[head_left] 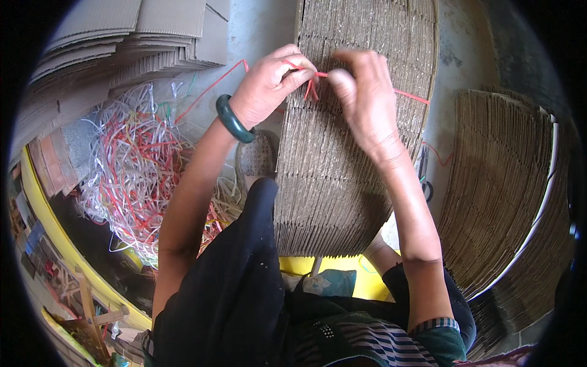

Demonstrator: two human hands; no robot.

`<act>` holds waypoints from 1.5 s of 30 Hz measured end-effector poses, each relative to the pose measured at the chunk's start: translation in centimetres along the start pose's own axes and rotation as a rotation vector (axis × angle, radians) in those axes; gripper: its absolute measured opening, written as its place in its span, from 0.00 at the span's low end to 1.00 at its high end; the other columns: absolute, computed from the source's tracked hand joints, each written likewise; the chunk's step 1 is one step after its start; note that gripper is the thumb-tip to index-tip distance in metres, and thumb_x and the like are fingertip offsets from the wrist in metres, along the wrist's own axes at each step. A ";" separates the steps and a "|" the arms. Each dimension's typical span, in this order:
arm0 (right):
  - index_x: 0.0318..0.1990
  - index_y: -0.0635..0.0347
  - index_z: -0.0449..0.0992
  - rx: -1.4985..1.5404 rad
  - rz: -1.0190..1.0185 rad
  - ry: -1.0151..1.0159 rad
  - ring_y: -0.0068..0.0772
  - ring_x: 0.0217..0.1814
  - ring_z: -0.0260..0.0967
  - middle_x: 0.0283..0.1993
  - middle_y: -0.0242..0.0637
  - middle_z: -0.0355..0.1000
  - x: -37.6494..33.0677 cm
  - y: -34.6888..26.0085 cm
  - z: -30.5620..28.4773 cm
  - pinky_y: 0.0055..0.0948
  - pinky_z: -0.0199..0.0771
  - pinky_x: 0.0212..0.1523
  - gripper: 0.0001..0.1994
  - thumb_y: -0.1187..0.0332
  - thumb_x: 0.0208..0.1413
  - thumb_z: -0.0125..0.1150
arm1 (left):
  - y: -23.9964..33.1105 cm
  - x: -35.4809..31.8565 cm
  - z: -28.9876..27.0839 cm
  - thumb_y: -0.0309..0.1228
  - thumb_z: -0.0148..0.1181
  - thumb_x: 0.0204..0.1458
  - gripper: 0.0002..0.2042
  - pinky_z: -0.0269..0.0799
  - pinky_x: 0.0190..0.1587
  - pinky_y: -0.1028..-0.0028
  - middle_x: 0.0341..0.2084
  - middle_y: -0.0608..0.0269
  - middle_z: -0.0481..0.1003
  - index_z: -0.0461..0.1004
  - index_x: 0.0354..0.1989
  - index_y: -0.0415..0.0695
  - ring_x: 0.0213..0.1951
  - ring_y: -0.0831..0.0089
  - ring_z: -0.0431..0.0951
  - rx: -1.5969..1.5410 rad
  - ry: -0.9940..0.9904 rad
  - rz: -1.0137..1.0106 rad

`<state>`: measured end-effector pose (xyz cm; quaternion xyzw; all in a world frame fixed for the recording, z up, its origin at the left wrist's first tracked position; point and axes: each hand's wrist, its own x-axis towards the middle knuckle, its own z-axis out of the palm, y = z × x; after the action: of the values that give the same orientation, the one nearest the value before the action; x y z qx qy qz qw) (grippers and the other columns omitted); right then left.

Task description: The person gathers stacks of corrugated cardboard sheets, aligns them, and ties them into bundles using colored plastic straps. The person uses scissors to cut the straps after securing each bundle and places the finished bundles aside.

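Note:
A stack of folded corrugated cardboard sheets point(342, 159) lies in front of me, edges up. A thin red plastic strip point(411, 96) crosses it and trails off to the left. My left hand point(272, 82), wearing a dark green bangle point(235, 119) at the wrist, is closed in a pinch on the strip. Short red ends hang below its fingertips. My right hand point(368, 98) has its thumb on the strip, close to the left fingertips. Its index finger is raised and slightly blurred; the other fingers are partly hidden beneath the hand.
A tangled heap of red and white plastic strips point(137, 171) lies at left. Flat cardboard sheets point(165, 21) are piled at the upper left. Another cardboard bundle point(495, 183) with a white band stands at right. Dark scissor handles point(428, 190) show beside the stack. Something yellow point(367, 269) lies beneath it.

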<state>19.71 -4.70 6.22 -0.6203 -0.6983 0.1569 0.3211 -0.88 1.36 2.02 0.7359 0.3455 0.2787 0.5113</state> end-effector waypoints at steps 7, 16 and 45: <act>0.33 0.60 0.86 0.150 0.464 -0.486 0.40 0.31 0.82 0.24 0.38 0.80 2.6 -0.2 -1.5 0.41 0.81 0.43 0.30 0.46 0.75 0.46 | 0.3 -0.4 2.3 0.23 0.72 0.46 0.09 0.78 0.35 0.65 0.32 0.67 0.75 0.80 0.34 0.48 0.33 0.65 0.81 0.639 0.450 0.369; 0.38 0.64 0.86 0.467 0.501 -0.280 0.34 0.28 0.81 0.26 0.40 0.82 2.2 -0.8 2.5 0.32 0.80 0.36 0.17 0.58 0.69 0.59 | -0.3 -0.6 3.5 0.23 0.72 0.47 0.10 0.77 0.34 0.62 0.33 0.65 0.73 0.76 0.33 0.46 0.32 0.62 0.80 0.633 0.592 0.336; 0.39 0.55 0.76 0.228 -0.107 -0.441 0.44 0.46 0.68 0.35 0.36 0.71 2.3 2.5 0.5 0.44 0.70 0.55 0.13 0.56 0.72 0.54 | 0.2 -1.6 2.2 0.38 0.53 0.73 0.13 0.55 0.25 0.84 0.31 0.73 0.72 0.76 0.39 0.42 0.24 0.90 0.58 -0.749 0.384 -0.334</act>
<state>21.23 -1.88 4.90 -0.4932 -0.7609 0.3489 0.2368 -0.14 -1.24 1.43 0.3693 0.4234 0.4295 0.7071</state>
